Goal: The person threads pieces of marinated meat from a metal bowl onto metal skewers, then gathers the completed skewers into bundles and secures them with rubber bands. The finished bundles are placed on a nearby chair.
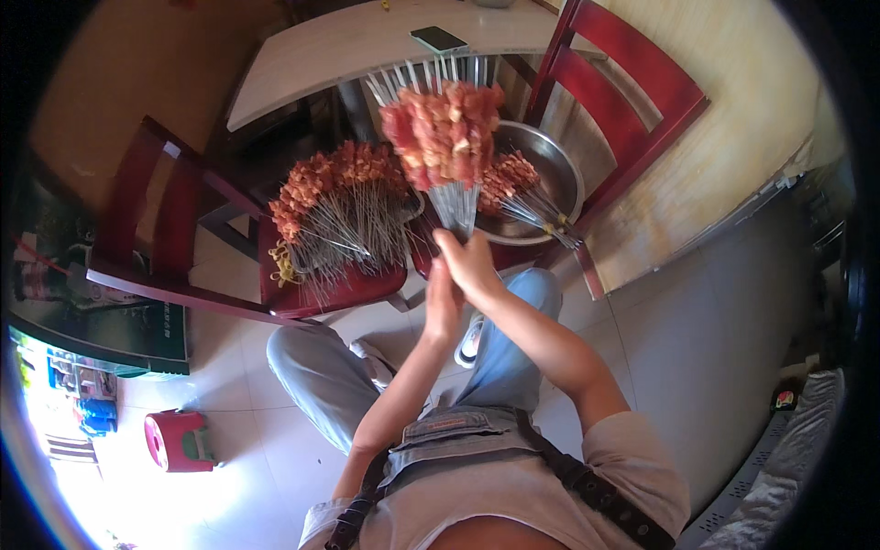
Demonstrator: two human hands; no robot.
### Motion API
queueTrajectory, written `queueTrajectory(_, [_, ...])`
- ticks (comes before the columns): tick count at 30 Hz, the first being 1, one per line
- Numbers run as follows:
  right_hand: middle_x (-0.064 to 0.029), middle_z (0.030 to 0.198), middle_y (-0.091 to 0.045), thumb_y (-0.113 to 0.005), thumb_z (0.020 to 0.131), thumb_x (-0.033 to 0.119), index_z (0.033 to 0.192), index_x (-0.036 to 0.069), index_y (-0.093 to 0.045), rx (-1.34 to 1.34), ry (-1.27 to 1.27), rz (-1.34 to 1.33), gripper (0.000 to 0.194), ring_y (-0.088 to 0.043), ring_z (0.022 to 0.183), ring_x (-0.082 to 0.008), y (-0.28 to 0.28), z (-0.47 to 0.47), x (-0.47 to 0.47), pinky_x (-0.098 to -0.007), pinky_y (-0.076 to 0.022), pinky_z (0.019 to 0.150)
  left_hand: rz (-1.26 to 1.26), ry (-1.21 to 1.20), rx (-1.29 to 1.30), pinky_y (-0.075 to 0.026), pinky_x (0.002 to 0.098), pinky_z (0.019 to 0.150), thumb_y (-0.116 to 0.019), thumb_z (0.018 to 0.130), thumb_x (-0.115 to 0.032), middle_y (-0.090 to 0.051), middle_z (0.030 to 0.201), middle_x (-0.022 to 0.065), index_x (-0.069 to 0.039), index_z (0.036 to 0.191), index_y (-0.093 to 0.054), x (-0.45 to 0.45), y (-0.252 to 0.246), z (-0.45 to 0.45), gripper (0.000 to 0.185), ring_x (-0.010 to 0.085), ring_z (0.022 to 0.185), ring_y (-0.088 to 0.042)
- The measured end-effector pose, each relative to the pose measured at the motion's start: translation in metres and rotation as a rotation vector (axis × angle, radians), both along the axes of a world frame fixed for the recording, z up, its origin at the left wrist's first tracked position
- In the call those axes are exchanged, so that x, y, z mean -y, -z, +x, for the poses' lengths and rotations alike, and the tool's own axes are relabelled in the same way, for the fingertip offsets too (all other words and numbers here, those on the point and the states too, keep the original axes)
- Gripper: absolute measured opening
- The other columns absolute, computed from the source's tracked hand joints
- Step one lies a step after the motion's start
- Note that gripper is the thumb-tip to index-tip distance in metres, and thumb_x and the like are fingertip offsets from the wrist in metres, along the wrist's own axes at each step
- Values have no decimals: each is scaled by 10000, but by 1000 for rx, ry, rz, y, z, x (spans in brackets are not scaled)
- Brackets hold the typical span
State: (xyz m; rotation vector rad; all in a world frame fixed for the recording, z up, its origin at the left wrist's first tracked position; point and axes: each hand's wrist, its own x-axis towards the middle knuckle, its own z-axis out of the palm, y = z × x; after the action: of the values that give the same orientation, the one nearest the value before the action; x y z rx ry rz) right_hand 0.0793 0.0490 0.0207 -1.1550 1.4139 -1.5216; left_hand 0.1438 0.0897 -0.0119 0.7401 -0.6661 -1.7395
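A bundle of raw meat skewers (443, 137) stands upright before me, slightly blurred. Flat metal tips fan out above the meat, and the bare lower shafts come together below. My right hand (471, 268) is closed around those shafts. Just under it, my left hand (443, 302) presses in at their lower ends, its fingers partly hidden. Behind and to the left, a large heap of meat skewers (344, 185) lies on a red chair seat (330, 295), handles towards me. At the right, more meat skewers (512, 182) rest inside a steel basin (560, 155).
Yellow rubber bands (283, 263) lie at the heap's left edge. A smartphone (438, 39) sits on the table (316, 58). Red chair backs rise at left (137, 206) and right (619, 89). A red plastic stool (175, 440) stands on the tiled floor (254, 440).
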Motion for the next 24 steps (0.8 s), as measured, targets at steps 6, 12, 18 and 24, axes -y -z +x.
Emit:
queueTrajectory(6, [-60,502,-487,-569,755,215,611,-17,-512,-74,80,380,279,-475,451,-181,34,-97,5,-384,-372,444,119,477,-60,-388,414,957,-264,939,-516,-486,1229,97,-87,1282,-375,3,13,-59,560,223,1107,-496])
queueTrajectory(12, [12,456,-393,-612,787,209,562,115,-447,332,-217,790,295,-308,349,-100,49,-160,36,-267,-199,338,239,525,-162,-438,368,905,-348,923,-510,-496,1165,117,-56,1207,-438,15,20,-84,543,236,1018,-543])
queueTrajectory(18, [70,467,-284,-593,825,189,580,151,-354,323,-302,967,344,-253,347,-37,33,-188,38,-218,-167,332,268,445,135,-472,324,829,-494,918,-235,-587,1042,123,-6,1131,-488,14,70,-59,313,205,949,-570])
queueTrajectory(24, [88,468,-279,-599,835,211,612,166,-355,370,-318,933,333,-243,347,-32,31,-173,29,-211,-182,329,435,188,269,-507,325,716,-564,853,-117,-618,926,115,-12,1024,-540,22,142,-46,202,181,779,-599])
